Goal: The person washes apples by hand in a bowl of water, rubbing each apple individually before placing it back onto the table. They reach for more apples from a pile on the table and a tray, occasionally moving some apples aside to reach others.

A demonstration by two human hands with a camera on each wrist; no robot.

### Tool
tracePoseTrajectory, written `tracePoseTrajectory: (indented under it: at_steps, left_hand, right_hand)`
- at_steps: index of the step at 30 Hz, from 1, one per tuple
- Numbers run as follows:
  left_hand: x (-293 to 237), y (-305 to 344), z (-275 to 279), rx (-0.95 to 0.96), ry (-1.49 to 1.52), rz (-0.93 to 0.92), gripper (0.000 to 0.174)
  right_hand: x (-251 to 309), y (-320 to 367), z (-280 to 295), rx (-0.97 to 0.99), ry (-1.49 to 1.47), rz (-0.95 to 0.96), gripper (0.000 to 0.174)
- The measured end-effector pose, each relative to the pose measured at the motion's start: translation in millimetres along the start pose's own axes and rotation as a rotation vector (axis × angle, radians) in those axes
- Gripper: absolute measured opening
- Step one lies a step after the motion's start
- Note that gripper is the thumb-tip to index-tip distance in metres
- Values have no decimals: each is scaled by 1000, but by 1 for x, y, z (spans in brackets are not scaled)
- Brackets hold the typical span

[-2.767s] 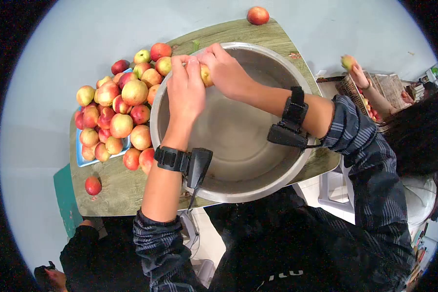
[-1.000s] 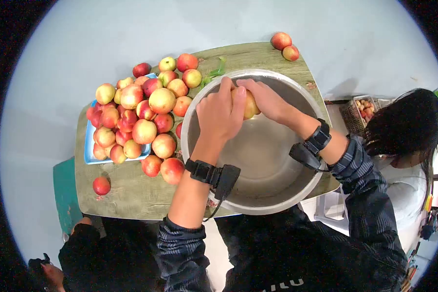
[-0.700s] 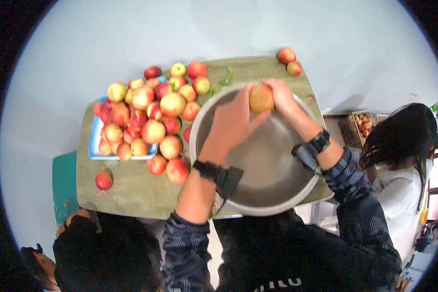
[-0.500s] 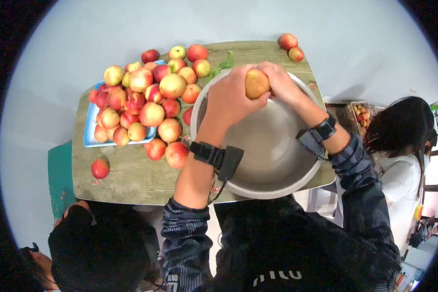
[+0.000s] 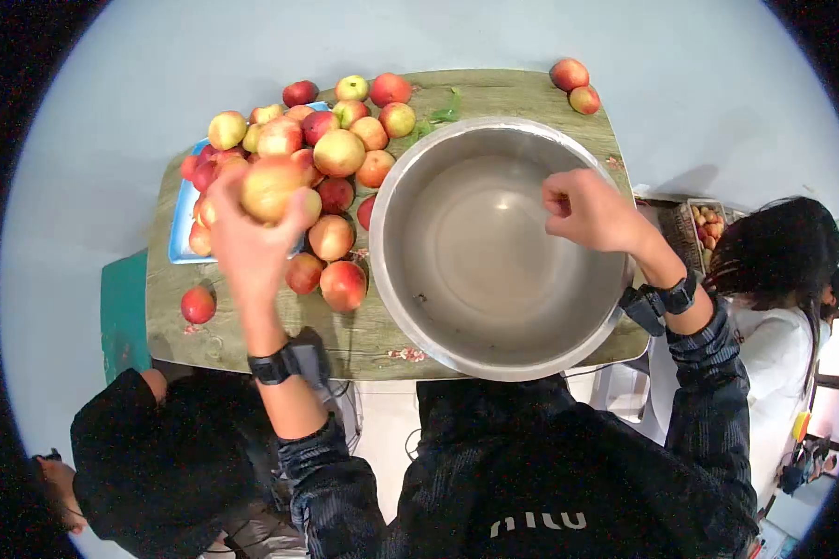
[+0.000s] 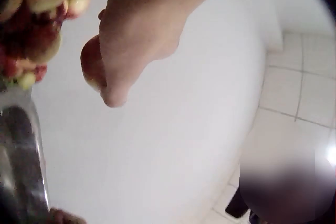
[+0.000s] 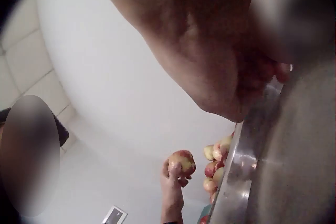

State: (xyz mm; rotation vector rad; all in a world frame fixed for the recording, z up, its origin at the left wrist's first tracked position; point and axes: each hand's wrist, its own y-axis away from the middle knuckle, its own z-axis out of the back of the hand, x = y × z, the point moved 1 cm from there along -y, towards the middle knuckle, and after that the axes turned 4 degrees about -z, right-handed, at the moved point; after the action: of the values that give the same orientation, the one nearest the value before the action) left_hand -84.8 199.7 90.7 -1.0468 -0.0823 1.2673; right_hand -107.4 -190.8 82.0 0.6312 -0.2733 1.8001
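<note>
Over the pile of peaches [image 5: 338,154], my left hand [image 5: 252,242] grips a large yellow-red peach [image 5: 272,189], fingers and thumb around its sides. That held peach [image 7: 182,162] also shows in the right wrist view, raised beside the heap. My right hand [image 5: 592,212] hovers over the right half of a wide metal basin [image 5: 494,252], its fingers curled in and nothing visible in them. The basin contains a cloudy-looking bottom and no fruit. Partly covered by the pile is a blue tray [image 5: 179,240] on the wood-look table [image 5: 242,340].
Two peaches [image 5: 570,74] sit at the far right table corner, and a lone peach [image 5: 198,305] near the left edge. Green leaves [image 5: 447,106] lie behind the basin. A person in black [image 5: 158,456] is at lower left; another person [image 5: 778,335] and a fruit crate [image 5: 688,238] are at right.
Both hands held the peach together above the basin. The left hand has carried it left over the pile; the right hand has let go and moved right.
</note>
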Motion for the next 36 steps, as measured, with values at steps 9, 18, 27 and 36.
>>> tracePoseTrajectory:
  at_steps: [9, 18, 27, 36]
  left_hand:
    - [90, 7, 20, 235, -505, 75, 71]
    - [110, 30, 25, 191, -472, -193, 75]
    - [-115, 14, -17, 630, -12, -366, 25]
    - [-126, 19, -120, 1103, 224, -310, 21]
  right_hand:
    - [-8, -7, -12, 176, 65, 391, 39]
    - [-14, 3, -7, 244, 154, 292, 25]
    - [-12, 16, 21, -47, -30, 530, 29]
    - [-219, -152, 57, -721, 175, -459, 45]
